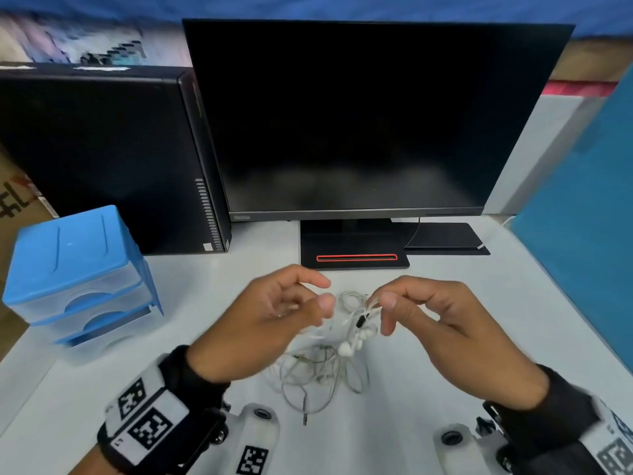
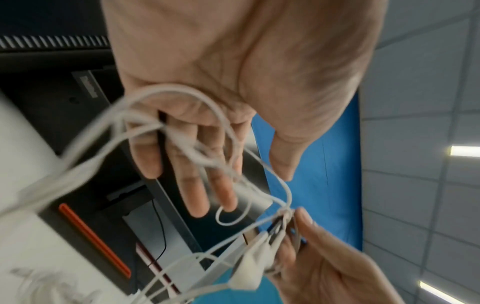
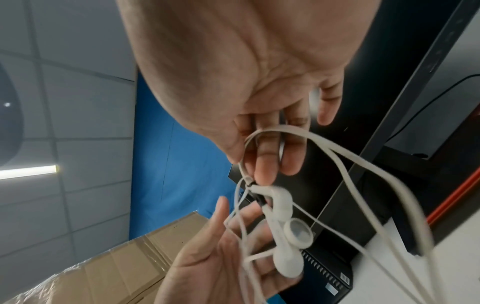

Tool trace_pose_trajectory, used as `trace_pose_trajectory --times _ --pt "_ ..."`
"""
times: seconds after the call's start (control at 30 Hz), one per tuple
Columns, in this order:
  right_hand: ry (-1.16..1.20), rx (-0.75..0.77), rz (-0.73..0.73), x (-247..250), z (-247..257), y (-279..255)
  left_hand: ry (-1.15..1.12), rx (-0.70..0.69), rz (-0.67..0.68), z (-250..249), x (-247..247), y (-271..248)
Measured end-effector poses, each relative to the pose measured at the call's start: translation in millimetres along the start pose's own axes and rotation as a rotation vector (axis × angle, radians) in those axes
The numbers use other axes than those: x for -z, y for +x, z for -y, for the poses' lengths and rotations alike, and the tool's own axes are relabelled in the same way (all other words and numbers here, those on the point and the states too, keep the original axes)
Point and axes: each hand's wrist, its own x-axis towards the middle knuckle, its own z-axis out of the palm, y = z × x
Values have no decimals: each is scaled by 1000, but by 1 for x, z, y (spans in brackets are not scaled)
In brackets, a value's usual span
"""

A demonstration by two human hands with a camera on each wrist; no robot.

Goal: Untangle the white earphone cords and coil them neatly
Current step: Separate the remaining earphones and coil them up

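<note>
A tangle of white earphone cords hangs between my hands, its lower loops and jack plug lying on the white table. My right hand pinches the cords at a knot between thumb and forefinger; the right wrist view shows that pinch, with two earbuds dangling just below it. My left hand is relaxed, thumb apart from the fingers. In the left wrist view, cord loops drape across its nearly straight fingers.
A dark monitor on a black stand base stands right behind the hands. A black PC tower and a blue drawer unit are at the left. A blue partition bounds the right side.
</note>
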Motion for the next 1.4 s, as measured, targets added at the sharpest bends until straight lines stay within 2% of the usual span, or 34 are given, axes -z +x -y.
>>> trace_pose_trajectory --times 0.1,0.27,0.5,0.63,0.77,0.9,1.0,1.1,1.2,1.3,1.37,1.4 --pt "-21 9 12 -2 0 -1 -6 60 83 9 -16 0" --pt "49 21 37 -9 -1 -3 159 -68 19 14 -28 -2" --pt "254 -58 -89 -21 -2 -1 -36 -168 -8 16 -34 -2" --pt "252 -109 -76 -20 -3 0 -124 -189 -3 16 -36 -3" --pt "148 -81 -122 -15 -9 3 -271 -236 -28 10 -27 -2" --pt "141 -106 -240 -9 -11 6 -308 -232 99 0 -13 -5" --pt "187 -140 -288 -4 -9 6 -210 -177 168 -1 -7 -6" --pt "290 -150 -270 -1 -5 7 -128 -171 80 6 -6 -2" --pt "430 -140 -216 8 0 7 -128 -166 -8 13 -3 4" --pt "475 -121 -188 20 7 7 -128 -173 -57 14 1 7" --pt "421 -127 -188 31 9 8 -129 -180 -104 12 4 7" --pt "313 -131 -164 38 8 7 -137 -177 -137 11 6 8"
